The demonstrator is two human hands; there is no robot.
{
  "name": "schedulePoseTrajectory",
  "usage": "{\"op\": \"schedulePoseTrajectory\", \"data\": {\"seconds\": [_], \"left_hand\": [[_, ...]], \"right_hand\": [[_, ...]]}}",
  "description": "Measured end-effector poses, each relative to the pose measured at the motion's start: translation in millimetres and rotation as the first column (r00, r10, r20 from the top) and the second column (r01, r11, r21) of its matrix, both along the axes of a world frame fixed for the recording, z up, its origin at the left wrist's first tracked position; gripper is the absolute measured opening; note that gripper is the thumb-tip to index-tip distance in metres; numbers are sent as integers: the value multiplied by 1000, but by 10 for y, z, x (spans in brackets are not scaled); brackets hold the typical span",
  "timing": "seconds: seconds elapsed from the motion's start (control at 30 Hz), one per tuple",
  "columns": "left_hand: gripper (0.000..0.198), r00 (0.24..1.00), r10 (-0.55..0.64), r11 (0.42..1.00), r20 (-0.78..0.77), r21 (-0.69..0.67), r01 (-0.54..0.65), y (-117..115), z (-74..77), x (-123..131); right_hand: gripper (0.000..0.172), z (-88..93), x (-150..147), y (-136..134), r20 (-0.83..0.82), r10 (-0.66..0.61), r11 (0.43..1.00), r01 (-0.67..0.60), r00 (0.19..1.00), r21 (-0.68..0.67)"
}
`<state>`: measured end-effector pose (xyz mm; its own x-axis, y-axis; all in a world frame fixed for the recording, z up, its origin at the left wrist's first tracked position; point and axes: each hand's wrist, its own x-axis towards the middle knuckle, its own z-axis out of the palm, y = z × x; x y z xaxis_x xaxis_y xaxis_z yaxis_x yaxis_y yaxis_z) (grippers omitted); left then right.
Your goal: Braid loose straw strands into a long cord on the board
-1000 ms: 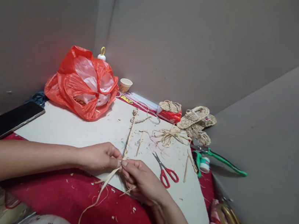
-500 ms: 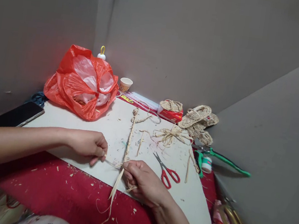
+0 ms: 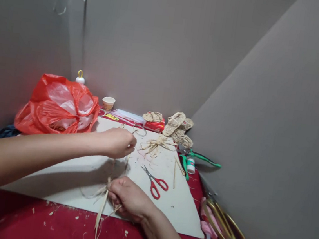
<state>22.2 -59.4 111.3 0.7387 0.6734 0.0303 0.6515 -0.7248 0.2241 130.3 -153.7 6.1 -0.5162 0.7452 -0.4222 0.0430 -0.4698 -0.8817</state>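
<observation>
My right hand (image 3: 132, 200) pinches the lower end of a braid of pale raffia-like straw (image 3: 108, 183), near the front edge of the white board (image 3: 76, 179). Loose straw strands (image 3: 101, 208) hang from that pinch over the board's edge. Farther up, my left hand (image 3: 122, 144) is raised above the board in a closed fist, and its shadow falls across the white surface. What it grips is hidden from me. The left hand and forearm cover most of the braid's upper length. Red-handled scissors (image 3: 154, 182) lie half open to the right of my right hand.
A red plastic bag (image 3: 57, 107) sits at the back left, with a paper cup (image 3: 108, 103) beside it. Small woven straw pieces (image 3: 175, 123), a straw bundle (image 3: 158, 145), green-handled pliers (image 3: 204, 158) and brass-coloured scissors (image 3: 224, 223) line the right. Grey walls enclose the back.
My left hand has moved from beside the braid's lower end up and forward over the board. My right hand keeps its pinch on the braid. The whole view has swung to the right.
</observation>
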Motion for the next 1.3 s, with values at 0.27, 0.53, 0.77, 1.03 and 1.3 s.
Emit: {"op": "schedulePoseTrajectory", "data": {"seconds": [0.27, 0.53, 0.77, 1.03, 1.3], "left_hand": [[23, 987, 161, 987, 18, 24, -161, 781, -331, 1419], [33, 959, 277, 949, -56, -141, -282, 1247, -540, 1935], [33, 966, 257, 882, 31, -417, -221, 1357, -691, 1932], [23, 881, 286, 812, 377, -583, -14, 1303, -445, 1857], [11, 705, 317, 858, 635, -508, 71, 1277, -26, 1827]], "right_hand": [[17, -39, 10, 55, 131, -8, 997, -1, 991, 71], [13, 120, 61, 32, 236, 34, 998, -44, 971, 36], [12, 228, 89, 18, 298, 52, 998, -62, 953, 22], [10, 74, 87, 49, 253, 29, 997, -45, 967, 59], [11, 121, 71, 23, 230, 16, 998, -31, 973, 63]]}}
